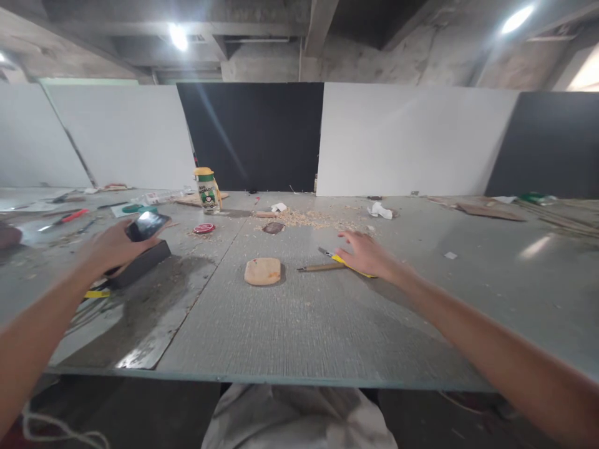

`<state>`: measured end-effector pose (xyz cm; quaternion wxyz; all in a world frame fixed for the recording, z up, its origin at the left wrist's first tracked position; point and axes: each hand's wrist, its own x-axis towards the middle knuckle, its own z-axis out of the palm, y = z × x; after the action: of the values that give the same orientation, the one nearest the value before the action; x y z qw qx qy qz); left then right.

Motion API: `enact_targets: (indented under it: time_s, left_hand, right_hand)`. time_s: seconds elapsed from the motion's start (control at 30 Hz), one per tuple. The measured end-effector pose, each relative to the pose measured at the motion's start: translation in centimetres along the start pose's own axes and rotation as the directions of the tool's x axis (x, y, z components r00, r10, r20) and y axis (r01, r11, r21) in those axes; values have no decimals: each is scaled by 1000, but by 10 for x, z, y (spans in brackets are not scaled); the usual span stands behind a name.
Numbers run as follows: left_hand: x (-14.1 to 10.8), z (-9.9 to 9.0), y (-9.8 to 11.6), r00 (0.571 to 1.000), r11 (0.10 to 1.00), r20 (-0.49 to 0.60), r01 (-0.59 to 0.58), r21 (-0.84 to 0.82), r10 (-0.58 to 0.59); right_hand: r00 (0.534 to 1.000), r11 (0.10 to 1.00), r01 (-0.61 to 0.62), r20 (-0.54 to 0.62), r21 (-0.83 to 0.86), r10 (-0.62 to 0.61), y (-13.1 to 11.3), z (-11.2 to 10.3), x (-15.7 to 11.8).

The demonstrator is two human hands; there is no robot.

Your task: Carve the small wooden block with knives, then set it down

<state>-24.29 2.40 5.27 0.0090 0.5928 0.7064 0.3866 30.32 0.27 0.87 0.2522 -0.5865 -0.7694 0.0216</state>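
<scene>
While left hand [112, 246] grips phone [146, 225] — right hand [367, 254], fingers spread, lands on yellow utility knife [344, 260]; exposed blade could nick fingertips.

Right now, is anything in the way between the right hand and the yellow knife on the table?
Nothing visible is. The right hand lies flat right over the yellow utility knife, covering part of its handle. A wooden stick lies just beside it, toward the small wooden block, but not between hand and knife.
</scene>
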Motion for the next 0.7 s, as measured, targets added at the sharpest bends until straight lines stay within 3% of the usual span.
enact_targets:
  time_s: [0.03,0.1,0.2,0.3,0.33,0.4,0.47,0.53,0.63,0.7]
  left_hand:
    - [-2,-2,10,998,985,-46,42,169,-35]
    - [-12,0,39,998,967,-61,13,253,3]
    - [-36,21,101,971,974,-81,-226,13,226]
    - [-66,57,169,895,850,15,-419,-320,447]
    - [-76,70,188,883,820,-3,-437,-370,469]
    - [-97,90,219,863,781,10,-453,-429,506]
    - [-114,103,238,859,754,20,-438,-490,512]
    - [-125,110,243,875,724,48,-367,-585,483]
    - [-128,115,237,885,643,160,-182,-744,436]
    - [-124,117,230,865,586,267,-38,-809,424]
  right_hand:
    - [1000,999,13,-14,40,-13,-7,-4,0]
    - [998,989,55,-11,139,-54,-26,-9,-1]
    - [987,941,94,94,325,-131,-62,-10,-7]
    - [939,845,81,244,529,-243,-100,-5,-19]
    - [893,697,-25,329,717,-307,-111,-3,-23]
    - [840,350,-163,316,922,-441,-127,2,-31]
    - [865,103,-258,277,961,-419,-134,7,-36]
    - [888,-48,-318,280,947,-365,-132,12,-37]
    - [875,-138,-420,359,897,-325,-121,20,-36]
    - [866,-154,-454,394,877,-307,-115,24,-35]
